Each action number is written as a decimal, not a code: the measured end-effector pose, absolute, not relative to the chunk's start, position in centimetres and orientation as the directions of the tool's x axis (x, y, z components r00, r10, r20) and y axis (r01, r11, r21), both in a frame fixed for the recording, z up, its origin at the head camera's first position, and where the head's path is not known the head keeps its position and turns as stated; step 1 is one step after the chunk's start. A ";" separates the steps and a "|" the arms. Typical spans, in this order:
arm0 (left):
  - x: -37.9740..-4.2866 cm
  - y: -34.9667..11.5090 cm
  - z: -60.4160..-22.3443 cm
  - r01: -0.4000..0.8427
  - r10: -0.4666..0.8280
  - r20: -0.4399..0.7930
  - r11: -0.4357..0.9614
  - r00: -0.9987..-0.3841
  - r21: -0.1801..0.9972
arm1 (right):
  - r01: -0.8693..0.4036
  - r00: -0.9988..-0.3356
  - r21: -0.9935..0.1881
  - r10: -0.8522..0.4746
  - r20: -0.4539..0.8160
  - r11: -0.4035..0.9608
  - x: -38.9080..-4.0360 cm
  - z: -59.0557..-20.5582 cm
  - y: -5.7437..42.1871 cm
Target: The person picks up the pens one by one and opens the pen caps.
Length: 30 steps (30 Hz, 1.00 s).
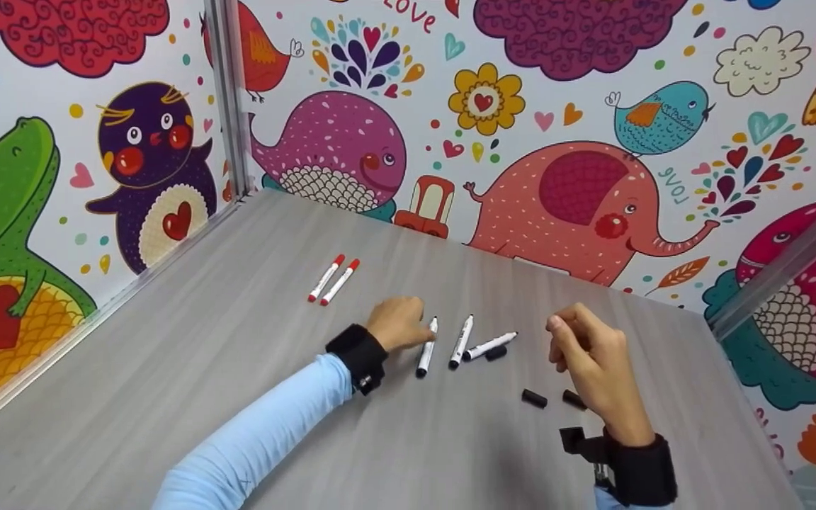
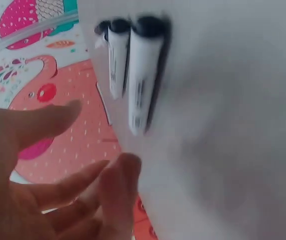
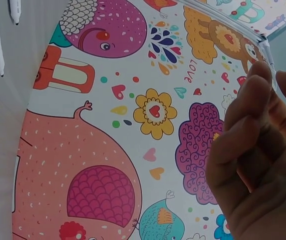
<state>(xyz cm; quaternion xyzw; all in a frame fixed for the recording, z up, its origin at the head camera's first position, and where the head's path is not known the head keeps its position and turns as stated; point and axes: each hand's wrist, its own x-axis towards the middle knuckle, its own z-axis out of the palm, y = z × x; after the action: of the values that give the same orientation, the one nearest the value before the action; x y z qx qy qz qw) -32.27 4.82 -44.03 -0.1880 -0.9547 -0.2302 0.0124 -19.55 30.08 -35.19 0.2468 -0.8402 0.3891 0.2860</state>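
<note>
In the head view my left hand [image 1: 399,324] is over the table, its thumb overlapping the upper part of an uncapped black marker [image 1: 425,358]. The left wrist view shows the thumb and fingers of that hand [image 2: 77,175] spread apart with nothing between them, below the marker's tip end [image 2: 140,100]. Two more uncapped black markers lie to the right, one nearly upright in view [image 1: 460,343] and one slanted [image 1: 491,346]. My right hand [image 1: 592,361] hovers over the table's right side, fingers loosely bent and holding nothing.
One black cap [image 1: 496,353] lies by the slanted marker. Two others, a cap [image 1: 534,398] and a cap [image 1: 574,399] beside the right wrist, lie nearer me. Two red-capped markers [image 1: 324,278] lie side by side farther back. Patterned walls [image 1: 351,142] border the grey table [image 1: 238,283].
</note>
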 end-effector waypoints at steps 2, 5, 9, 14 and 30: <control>-32.0 5.5 -44.4 0.373 0.372 0.090 0.820 -0.924 0.434 | -0.629 -0.718 -0.513 -0.184 0.671 0.584 -19.5 -35.2 30.1; -31.8 6.1 -45.0 0.383 0.394 0.068 0.817 -0.917 0.431 | -0.610 -0.730 -0.520 -0.169 0.662 0.598 -19.3 -35.0 29.9; -31.8 6.5 -45.6 0.379 0.397 0.058 0.809 -0.916 0.450 | -0.588 -0.748 -0.529 -0.161 0.644 0.612 -18.5 -34.0 29.0; -32.1 6.4 -46.0 0.407 0.417 0.087 0.788 -0.905 0.462 | -0.575 -0.754 -0.525 -0.158 0.637 0.627 -18.2 -33.4 28.7; -29.9 6.0 -43.0 0.551 0.390 0.389 0.573 -0.834 0.606 | -0.083 -0.997 -0.476 -0.073 0.040 0.876 -22.5 -39.3 34.6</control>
<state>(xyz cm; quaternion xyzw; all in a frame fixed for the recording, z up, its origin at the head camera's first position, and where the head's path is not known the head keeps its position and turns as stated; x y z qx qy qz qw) -29.94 5.96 -42.99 -0.2673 -0.8804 -0.3768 0.1068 -22.54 34.59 -39.31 0.0403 -0.9683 0.2462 0.0102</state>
